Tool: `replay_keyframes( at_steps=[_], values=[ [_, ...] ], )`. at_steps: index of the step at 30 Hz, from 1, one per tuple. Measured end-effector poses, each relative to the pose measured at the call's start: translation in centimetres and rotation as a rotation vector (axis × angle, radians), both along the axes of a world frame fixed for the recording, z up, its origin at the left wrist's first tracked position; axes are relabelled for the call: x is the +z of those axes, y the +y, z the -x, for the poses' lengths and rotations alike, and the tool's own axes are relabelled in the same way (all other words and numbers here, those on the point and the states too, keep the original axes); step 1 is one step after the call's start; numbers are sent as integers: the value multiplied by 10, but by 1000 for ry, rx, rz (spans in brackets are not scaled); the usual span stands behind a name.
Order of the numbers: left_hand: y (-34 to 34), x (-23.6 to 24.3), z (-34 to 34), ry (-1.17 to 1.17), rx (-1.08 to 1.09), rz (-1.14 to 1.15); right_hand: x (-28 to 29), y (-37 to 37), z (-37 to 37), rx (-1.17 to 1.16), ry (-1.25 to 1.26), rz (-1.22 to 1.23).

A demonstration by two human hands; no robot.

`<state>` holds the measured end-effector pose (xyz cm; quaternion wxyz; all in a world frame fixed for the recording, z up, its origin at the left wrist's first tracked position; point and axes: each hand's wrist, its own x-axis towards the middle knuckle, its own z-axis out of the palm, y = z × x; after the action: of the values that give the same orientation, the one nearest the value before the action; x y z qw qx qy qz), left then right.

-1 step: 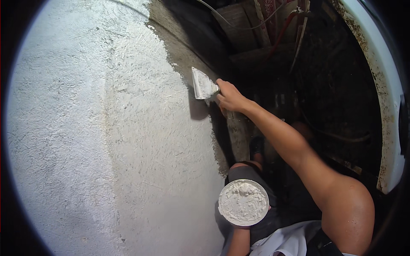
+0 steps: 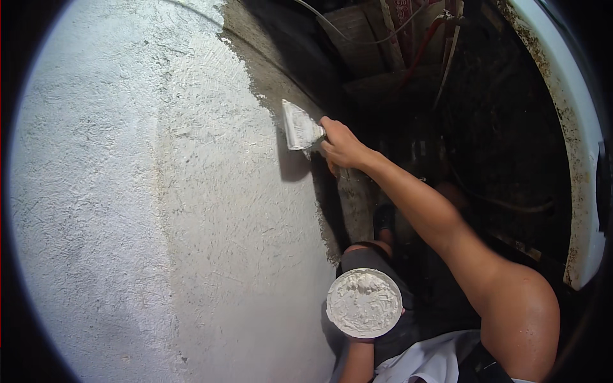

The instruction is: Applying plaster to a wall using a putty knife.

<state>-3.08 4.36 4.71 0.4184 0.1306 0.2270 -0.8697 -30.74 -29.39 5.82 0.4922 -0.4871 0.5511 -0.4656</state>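
My right hand (image 2: 343, 143) is closed around the handle of a wide putty knife (image 2: 301, 129) whose blade is smeared with white compound. The blade is held at the ragged border between the white-coated wall (image 2: 242, 210) and a bare grey strip (image 2: 271, 86). From this angle I cannot tell whether it touches the surface. Lower down, a round tub (image 2: 364, 304) of thick white compound rests in my left hand (image 2: 361, 340). Most of that hand is hidden beneath the tub; a fingertip shows at its right rim.
A pale curved panel (image 2: 578, 210) with rust-brown stains runs down the right side. Boards (image 2: 357, 41) and a thin cable (image 2: 332, 27) are at the top. My leg (image 2: 367, 255) stands close beside the wall. The area at the right is dark.
My right hand and the putty knife have shifted slightly left, toward the coated wall. The tub and my left hand stay in place.
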Motion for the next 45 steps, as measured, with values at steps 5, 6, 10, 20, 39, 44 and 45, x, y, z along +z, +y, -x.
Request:
replay_keyframes(
  at_steps=[5, 6, 10, 20, 39, 44, 45],
  values=[
    [2, -1, -8, -731, -254, 87, 32, 6, -23, -134, 390, 220],
    [3, -4, -9, -662, -215, 129, 30, 5, -24, -195, 538, 314],
    [6, -11, -11, -663, -178, 102, -4, -5, -17, -255, 577, 264],
    [2, -16, -11, -18, -67, -10, 33, 6, -14, -235, 393, 239],
    [5, -23, -17, -447, -162, 6, -21, 8, -14, -292, 508, 126],
    [6, -18, -15, -806, -240, 119, 22, 7, -29, -211, 438, 188],
    [6, -18, -14, -874, -261, 144, 16, 7, -31, -236, 468, 207]
  ],
)
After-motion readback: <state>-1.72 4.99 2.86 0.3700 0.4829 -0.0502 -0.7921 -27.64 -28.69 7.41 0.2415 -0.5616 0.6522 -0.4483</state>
